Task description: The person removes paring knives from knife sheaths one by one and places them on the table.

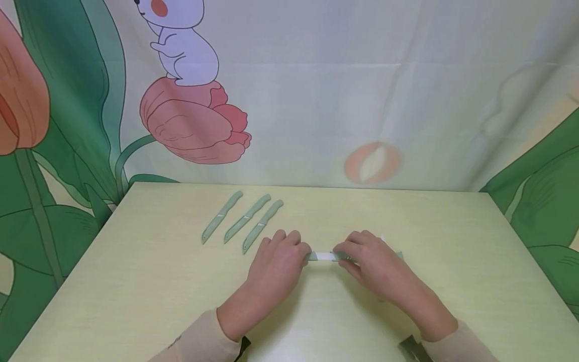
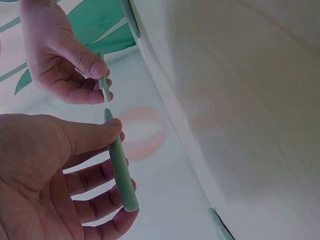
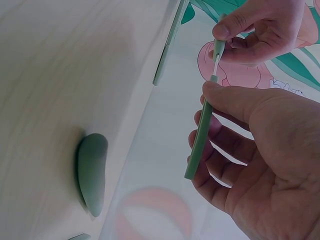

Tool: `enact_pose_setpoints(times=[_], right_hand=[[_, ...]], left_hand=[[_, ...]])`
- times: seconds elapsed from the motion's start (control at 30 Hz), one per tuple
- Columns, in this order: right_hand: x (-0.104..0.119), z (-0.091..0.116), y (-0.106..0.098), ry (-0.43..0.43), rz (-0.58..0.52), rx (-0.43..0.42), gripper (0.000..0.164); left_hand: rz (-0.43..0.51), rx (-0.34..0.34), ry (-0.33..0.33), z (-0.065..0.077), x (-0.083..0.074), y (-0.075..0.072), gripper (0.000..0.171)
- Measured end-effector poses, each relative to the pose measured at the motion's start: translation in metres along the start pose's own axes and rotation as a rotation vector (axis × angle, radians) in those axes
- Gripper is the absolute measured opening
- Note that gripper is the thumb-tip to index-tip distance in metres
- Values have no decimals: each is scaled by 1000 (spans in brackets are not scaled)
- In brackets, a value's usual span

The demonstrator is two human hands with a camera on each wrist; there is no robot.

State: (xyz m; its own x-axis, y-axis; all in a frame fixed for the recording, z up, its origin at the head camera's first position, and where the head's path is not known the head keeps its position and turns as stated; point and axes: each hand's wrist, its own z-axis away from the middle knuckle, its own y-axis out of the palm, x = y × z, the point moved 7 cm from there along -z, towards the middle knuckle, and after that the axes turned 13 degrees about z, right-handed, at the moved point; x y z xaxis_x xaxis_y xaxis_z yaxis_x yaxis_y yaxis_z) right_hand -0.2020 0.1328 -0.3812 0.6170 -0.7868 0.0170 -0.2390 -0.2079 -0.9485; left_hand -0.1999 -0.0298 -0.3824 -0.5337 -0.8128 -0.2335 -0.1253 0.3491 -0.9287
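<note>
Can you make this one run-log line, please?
Left hand: grips one green piece; right hand: grips another green piece; white strip: between; three green knives: on table

My knife (image 1: 324, 256) has a green handle (image 2: 120, 175), white blade (image 3: 216, 68) and green sheath (image 3: 199, 139); three other knives (image 1: 246, 218) are pale green. My sleeves (image 1: 199, 338) are beige, the tabletop (image 1: 135, 281) pale yellow, the white backdrop (image 1: 298, 100) printed with a pink tulip (image 1: 190, 125) and green leaves (image 1: 68, 75).
</note>
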Motion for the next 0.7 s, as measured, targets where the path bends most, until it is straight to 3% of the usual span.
enact_pose_setpoints(times=[0.7], right_hand=[[-1, 1, 1, -3, 7, 6, 24]], left_hand=[[-7, 4, -3, 0, -1, -1, 12]])
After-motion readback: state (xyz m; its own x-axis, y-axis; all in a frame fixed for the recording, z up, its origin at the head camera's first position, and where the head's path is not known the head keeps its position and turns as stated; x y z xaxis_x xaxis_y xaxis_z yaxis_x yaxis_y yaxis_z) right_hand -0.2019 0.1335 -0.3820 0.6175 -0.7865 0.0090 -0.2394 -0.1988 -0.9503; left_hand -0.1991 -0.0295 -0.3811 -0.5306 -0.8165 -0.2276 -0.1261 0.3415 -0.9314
